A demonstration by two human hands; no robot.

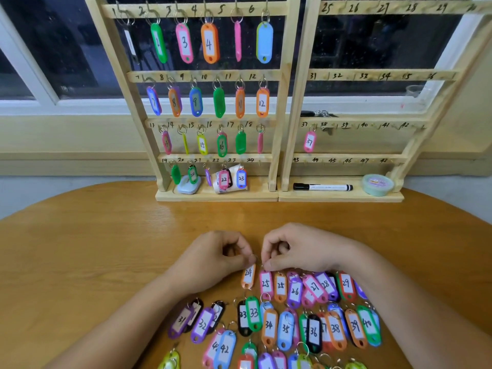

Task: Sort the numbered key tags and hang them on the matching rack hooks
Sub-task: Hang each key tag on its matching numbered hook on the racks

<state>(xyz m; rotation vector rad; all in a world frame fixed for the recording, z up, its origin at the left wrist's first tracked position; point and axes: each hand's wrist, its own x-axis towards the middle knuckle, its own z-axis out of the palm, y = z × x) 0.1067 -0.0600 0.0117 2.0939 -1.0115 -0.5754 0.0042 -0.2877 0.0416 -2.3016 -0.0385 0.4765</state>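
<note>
One orange tag 24 (248,276), ring (253,258) in left fingers' (241,258) pinch (right fingers (266,251) curled, grasp unclear).

Wooden table (80,249): key tags (269,326), racks (186,197)

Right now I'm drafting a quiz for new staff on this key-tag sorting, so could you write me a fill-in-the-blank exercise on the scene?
1. The left hand pinches the ring of the orange tag numbered ____.
2. On the right rack, the lone pink tag reads ____.
3. The last tag hung in the bottom row of the left rack, a blue tag, reads ____.
Missing: 24; 37; 23.
</note>
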